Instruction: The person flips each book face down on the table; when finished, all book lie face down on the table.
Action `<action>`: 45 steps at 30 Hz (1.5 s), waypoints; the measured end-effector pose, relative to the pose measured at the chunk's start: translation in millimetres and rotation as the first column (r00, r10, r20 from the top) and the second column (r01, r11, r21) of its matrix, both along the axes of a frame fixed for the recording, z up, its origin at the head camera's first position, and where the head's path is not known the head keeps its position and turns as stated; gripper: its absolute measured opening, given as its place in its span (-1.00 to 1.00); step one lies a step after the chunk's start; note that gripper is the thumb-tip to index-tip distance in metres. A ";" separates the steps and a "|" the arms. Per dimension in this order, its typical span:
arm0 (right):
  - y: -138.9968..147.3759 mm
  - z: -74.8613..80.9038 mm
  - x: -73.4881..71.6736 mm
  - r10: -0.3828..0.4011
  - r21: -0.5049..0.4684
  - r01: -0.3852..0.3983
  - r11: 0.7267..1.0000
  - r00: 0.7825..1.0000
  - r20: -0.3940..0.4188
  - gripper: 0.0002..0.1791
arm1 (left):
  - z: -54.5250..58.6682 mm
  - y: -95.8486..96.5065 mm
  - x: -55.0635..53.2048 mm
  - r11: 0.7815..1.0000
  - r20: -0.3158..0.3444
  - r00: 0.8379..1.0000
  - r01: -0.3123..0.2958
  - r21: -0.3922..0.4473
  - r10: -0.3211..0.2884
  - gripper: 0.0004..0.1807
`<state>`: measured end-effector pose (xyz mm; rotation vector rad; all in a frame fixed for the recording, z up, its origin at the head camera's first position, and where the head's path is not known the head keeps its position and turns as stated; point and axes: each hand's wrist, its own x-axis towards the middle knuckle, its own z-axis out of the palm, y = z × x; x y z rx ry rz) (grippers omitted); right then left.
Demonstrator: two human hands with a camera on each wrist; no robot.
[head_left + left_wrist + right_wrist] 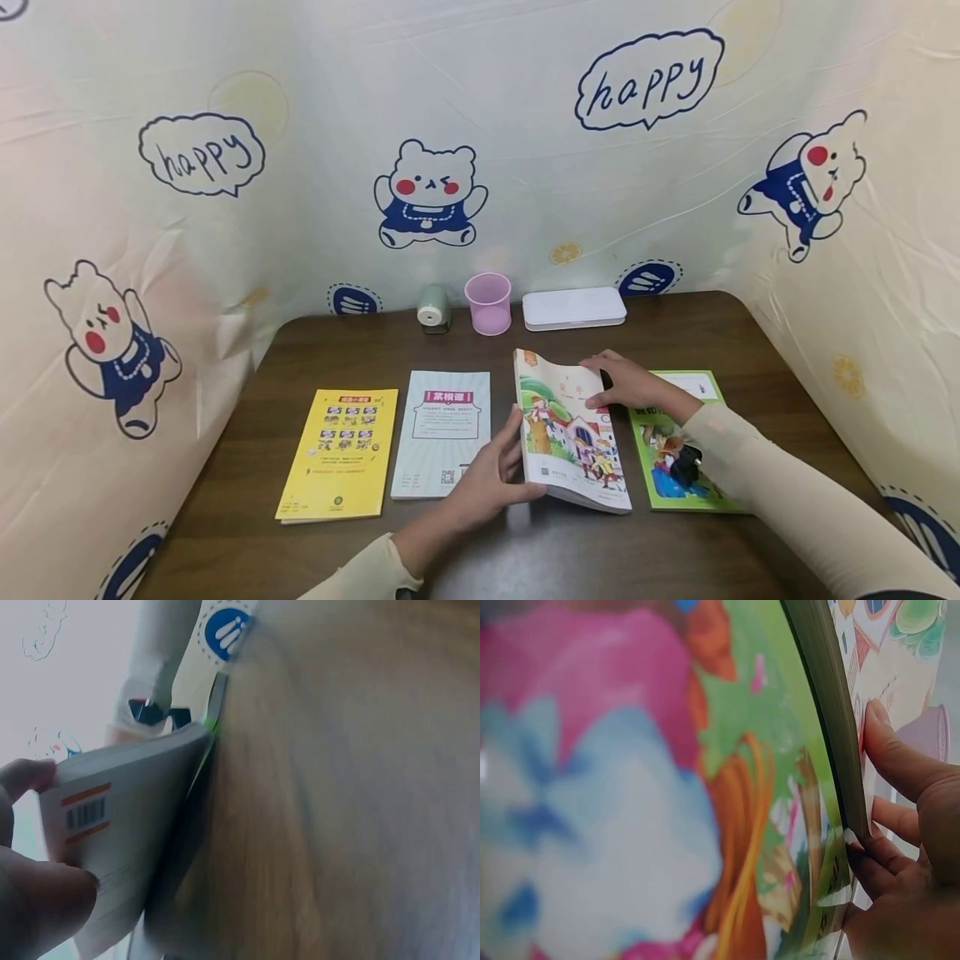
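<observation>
pale bear-printed fabric backdrop (315, 208) around a dark brown wooden table (345, 550)

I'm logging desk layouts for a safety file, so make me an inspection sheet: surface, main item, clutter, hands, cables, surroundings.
Surface: brown table, wood-look.
Main item: white book, tilted, left side raised.
Clutter: yellow book and blue book to the left, green book to the right, partly hidden by a sleeve; green device, pink cup and white case near the far edge.
Hands: left hand grips the white book's left edge; right hand holds its right edge.
Cables: nothing seen.
Surroundings: printed cloth behind and at both sides.
</observation>
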<state>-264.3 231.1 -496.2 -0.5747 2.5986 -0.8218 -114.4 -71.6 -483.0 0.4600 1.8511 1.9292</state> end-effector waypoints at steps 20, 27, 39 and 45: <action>-8.1 19.5 -1.4 0.073 -0.019 -0.072 0.997 0.997 0.039 -0.08 | 4.2 11.3 7.2 0.985 -0.048 0.998 0.035 0.169 -0.027 0.20; -19.0 28.6 -2.0 0.113 -0.152 -0.104 0.983 0.992 0.053 -0.16 | 13.0 10.8 10.4 0.992 -0.099 0.995 0.026 0.123 -0.014 0.15; -40.3 44.7 -3.0 0.090 -0.351 -0.064 0.934 0.994 0.059 -0.22 | 25.1 11.0 14.3 0.995 -0.188 0.982 0.017 0.100 0.002 0.07; -47.4 52.8 -0.7 0.049 -0.395 -0.038 0.918 0.999 0.019 -0.24 | 25.9 11.7 15.9 0.993 -0.257 0.966 -0.001 0.115 0.031 0.01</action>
